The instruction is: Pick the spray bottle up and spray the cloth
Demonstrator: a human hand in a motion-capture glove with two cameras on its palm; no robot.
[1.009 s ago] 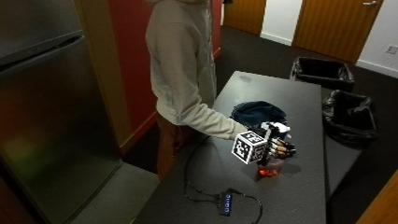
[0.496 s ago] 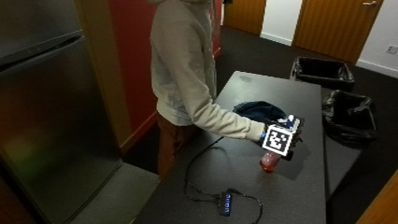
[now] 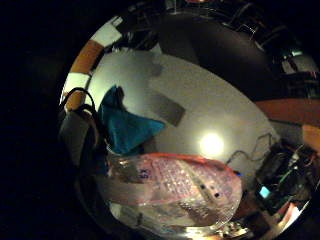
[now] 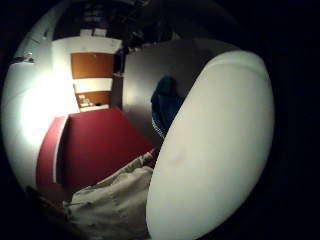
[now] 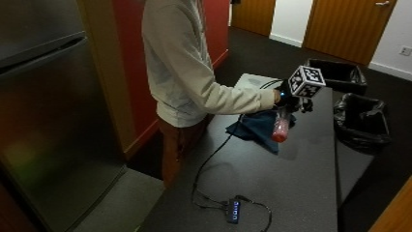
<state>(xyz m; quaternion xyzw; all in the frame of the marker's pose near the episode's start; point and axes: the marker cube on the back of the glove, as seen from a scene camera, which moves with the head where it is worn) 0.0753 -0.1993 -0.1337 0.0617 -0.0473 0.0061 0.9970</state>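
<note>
Person (image 5: 183,72), upper centre of the outside view: pale beige long-sleeved top, loose fit, creased at the elbow and hem. Brown trousers (image 5: 177,140) below it, centre-left of frame. Right hand (image 5: 287,100) in a black glove, right of centre. Beige sleeve (image 4: 107,200) also shows low in the thumb-side palm view, wrinkled fabric.

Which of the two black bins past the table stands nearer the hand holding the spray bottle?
The bin right beside the table's edge; the other bin stands farther back, toward the doors.
</note>
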